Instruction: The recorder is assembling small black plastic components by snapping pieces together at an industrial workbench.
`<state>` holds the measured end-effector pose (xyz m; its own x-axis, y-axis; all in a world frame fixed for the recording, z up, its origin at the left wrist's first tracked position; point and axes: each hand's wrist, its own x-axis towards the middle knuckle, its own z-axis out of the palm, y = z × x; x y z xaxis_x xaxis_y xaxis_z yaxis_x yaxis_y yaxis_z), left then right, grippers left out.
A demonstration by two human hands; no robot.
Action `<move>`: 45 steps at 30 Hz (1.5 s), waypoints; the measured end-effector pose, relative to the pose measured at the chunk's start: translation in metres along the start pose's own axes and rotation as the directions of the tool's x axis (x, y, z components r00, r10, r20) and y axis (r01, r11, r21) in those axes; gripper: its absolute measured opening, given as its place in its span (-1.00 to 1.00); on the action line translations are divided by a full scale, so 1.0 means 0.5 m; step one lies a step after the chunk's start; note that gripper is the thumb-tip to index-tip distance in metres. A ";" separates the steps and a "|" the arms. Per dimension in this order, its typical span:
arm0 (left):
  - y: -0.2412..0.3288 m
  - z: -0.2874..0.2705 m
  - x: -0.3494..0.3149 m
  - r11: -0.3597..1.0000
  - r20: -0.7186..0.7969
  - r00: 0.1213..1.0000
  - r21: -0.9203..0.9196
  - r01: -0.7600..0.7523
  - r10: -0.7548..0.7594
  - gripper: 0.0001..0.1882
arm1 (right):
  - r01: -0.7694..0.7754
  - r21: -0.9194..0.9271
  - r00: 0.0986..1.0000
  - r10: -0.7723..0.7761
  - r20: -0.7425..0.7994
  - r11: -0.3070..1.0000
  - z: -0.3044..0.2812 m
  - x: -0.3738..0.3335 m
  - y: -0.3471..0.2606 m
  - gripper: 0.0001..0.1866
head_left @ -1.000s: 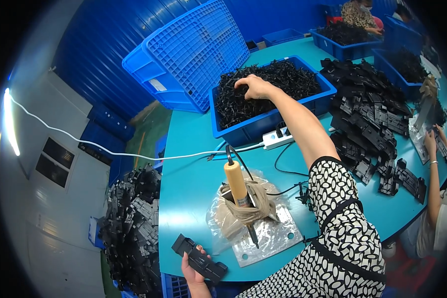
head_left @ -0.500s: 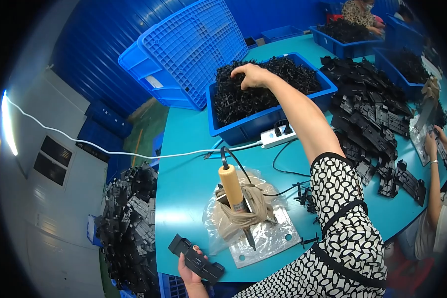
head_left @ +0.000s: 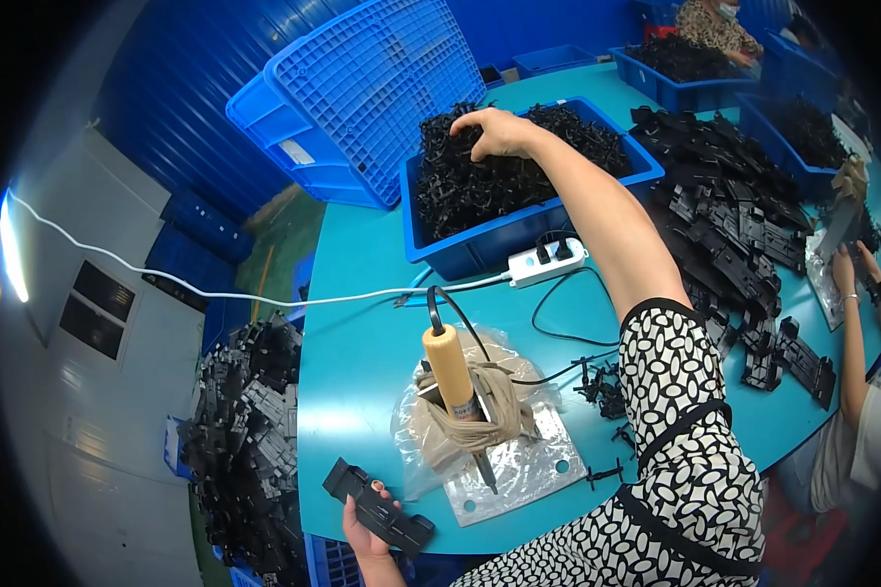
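One long black plastic part [head_left: 394, 520] is gripped in the left hand [head_left: 364, 536] at the near edge of the turquoise worktop [head_left: 347, 391]; the right hand [head_left: 502, 133], thumb and forefinger apart, is over spindly black plastic pieces [head_left: 475, 201] in a blue rectangular bin [head_left: 465, 257].

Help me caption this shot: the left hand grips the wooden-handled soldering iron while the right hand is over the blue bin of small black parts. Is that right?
Not quite: the head view shows the left hand gripping a long black plastic part, not the soldering iron. The right hand is indeed over the blue bin of small black parts.
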<state>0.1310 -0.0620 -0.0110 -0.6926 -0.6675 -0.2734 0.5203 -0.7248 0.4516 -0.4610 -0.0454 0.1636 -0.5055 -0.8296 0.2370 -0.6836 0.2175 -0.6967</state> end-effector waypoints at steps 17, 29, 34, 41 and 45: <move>-0.001 0.004 0.000 0.999 -0.020 1.000 0.043 -0.002 0.003 -0.55 | -0.072 0.099 0.997 0.074 -0.016 0.992 -0.024 0.017 -0.016 -0.39; -0.004 0.011 0.004 0.998 -0.031 0.999 0.058 -0.014 0.015 -0.56 | 0.012 0.042 0.997 -0.008 -0.079 0.999 -0.012 0.023 0.023 -0.39; 0.001 0.005 0.003 1.000 -0.035 0.999 0.013 0.006 -0.005 -0.57 | -0.033 0.167 0.997 0.045 -0.069 0.985 -0.045 0.006 -0.024 -0.42; -0.003 0.006 -0.005 0.999 -0.007 1.000 0.033 -0.007 0.007 -0.57 | -0.066 0.208 0.997 0.073 -0.025 0.976 -0.065 -0.005 -0.049 -0.43; -0.004 0.011 0.002 0.999 -0.001 1.000 0.047 -0.004 0.004 -0.56 | 0.000 0.077 0.985 0.013 -0.173 0.997 -0.072 -0.002 -0.041 -0.44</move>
<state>0.1266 -0.0603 -0.0077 -0.6903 -0.6703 -0.2725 0.4985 -0.7135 0.4924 -0.4653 -0.0304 0.2018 -0.5979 -0.7252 0.3415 -0.6410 0.1767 -0.7470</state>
